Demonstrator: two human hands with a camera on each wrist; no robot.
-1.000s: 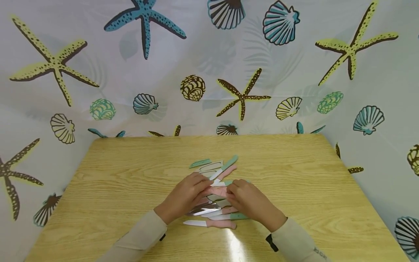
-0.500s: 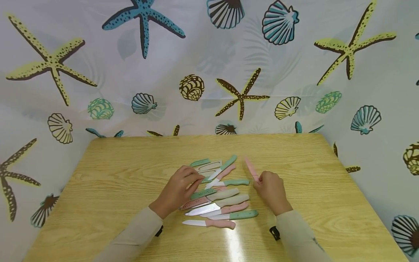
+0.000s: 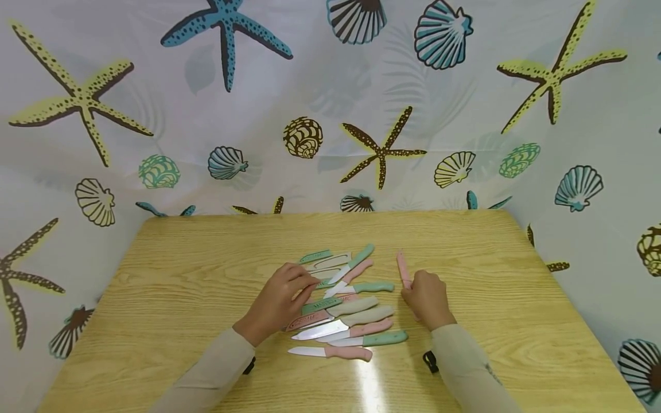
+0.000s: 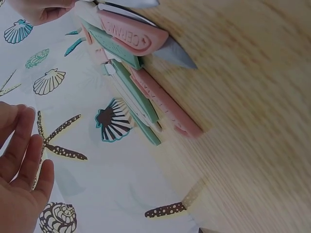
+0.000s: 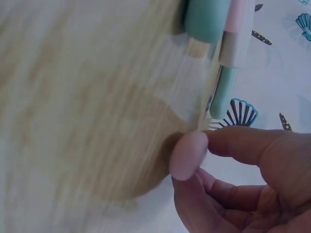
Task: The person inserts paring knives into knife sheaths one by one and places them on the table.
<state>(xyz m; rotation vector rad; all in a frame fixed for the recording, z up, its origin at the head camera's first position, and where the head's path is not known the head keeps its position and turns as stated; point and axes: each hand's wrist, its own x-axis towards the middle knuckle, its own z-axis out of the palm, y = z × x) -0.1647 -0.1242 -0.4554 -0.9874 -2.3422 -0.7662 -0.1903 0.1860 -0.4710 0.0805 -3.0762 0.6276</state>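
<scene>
My right hand (image 3: 427, 299) grips a pink knife in a pink sheath (image 3: 403, 269), its covered blade pointing away across the table. In the right wrist view, thumb and fingers pinch it near the rounded pink handle end (image 5: 188, 155). My left hand (image 3: 283, 292) hovers at the left side of the knife pile, fingers loosely bent and holding nothing in the left wrist view. Near it lie a green sheath (image 3: 322, 305), a pink sheath marked CERAMIC (image 4: 133, 35) and a green-handled knife (image 3: 374, 287).
More knives lie in the pile: a cream-handled knife (image 3: 368, 315), another green-handled one (image 3: 384, 338) and a pink-handled one (image 3: 348, 353) nearest me. Farther back are a green sheath (image 3: 315, 256) and a white sheath (image 3: 330, 263). A patterned cloth (image 3: 330, 86) walls the wooden table (image 3: 206, 246).
My right hand has drawn the pink sheathed knife out of the pile to the right and turned it to point more directly away. My left hand has pulled back slightly left.
</scene>
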